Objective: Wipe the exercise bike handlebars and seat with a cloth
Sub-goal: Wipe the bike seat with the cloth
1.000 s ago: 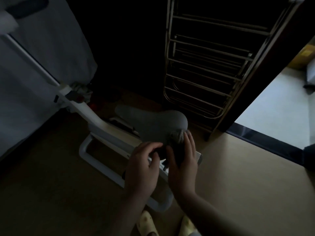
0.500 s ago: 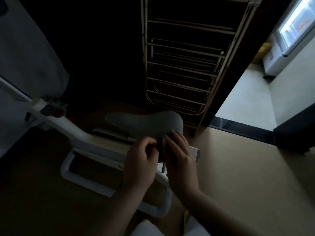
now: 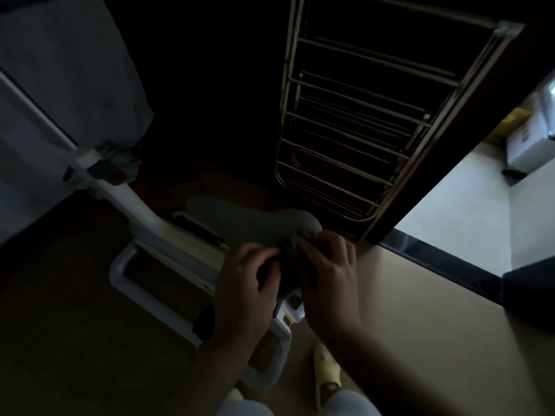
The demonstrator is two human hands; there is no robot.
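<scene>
Seat (image 3: 255, 225) rear | we pinch cloth (image 3: 292, 246) in left hand (image 3: 243, 291) and right hand (image 3: 329, 277), likely regathering for wiping

Item count, head view:

- Two hands are showing: the left hand (image 3: 243, 292) and the right hand (image 3: 329, 280), both sitting at the rear of the seat.
- One seat (image 3: 252, 225) is showing, grey, on one white bike frame (image 3: 144, 214).
- One cloth (image 3: 289, 246) is showing between the hands, dim and only partly visible.
- One metal drying rack (image 3: 354, 121) is leaning behind the seat.
- Two slippers are showing; the clearer slipper (image 3: 326, 370) is lying on the floor.
</scene>
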